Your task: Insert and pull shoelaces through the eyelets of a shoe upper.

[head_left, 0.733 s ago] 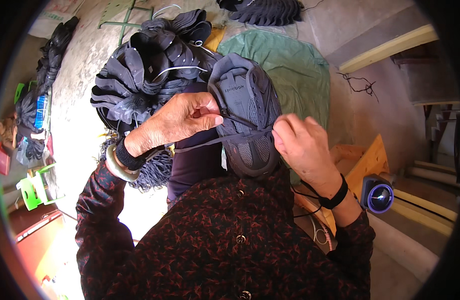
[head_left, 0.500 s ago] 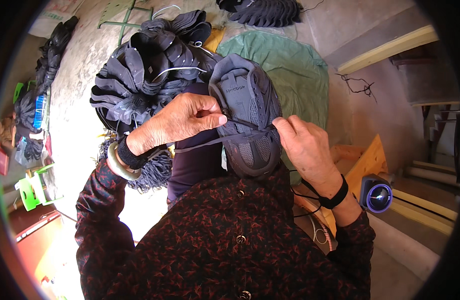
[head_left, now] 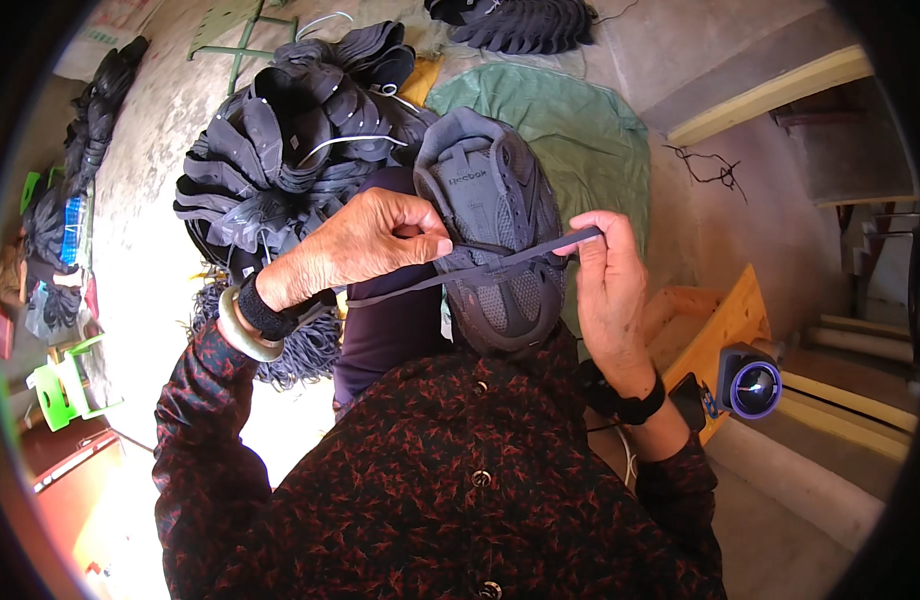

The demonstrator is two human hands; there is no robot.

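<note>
A dark grey sneaker upper (head_left: 508, 190) rests across my thigh, its toe toward me and its collar away. A flat dark shoelace (head_left: 542, 248) runs across its front and out past both sides. My right hand (head_left: 612, 290) pinches the lace between thumb and forefinger, just off the upper's right side, drawing it taut and slanting upward. With thumb and forefinger pressed together, my left hand (head_left: 365, 240) grips the upper's left eyelet edge; exactly what lies inside that pinch is partly hidden. The lace's other end trails left under my left wrist.
Piled dark uppers (head_left: 270, 140) lie at the far left, with a bunch of laces (head_left: 305, 345) below. Green cloth (head_left: 590, 150) covers the floor beyond the sneaker. A wooden box (head_left: 735, 330) and a purple-rimmed lens device (head_left: 752, 386) stand at right.
My right hand has lifted and moved right from the upper's edge, pulling a length of lace out with it. My left hand has stayed nearly in place.
</note>
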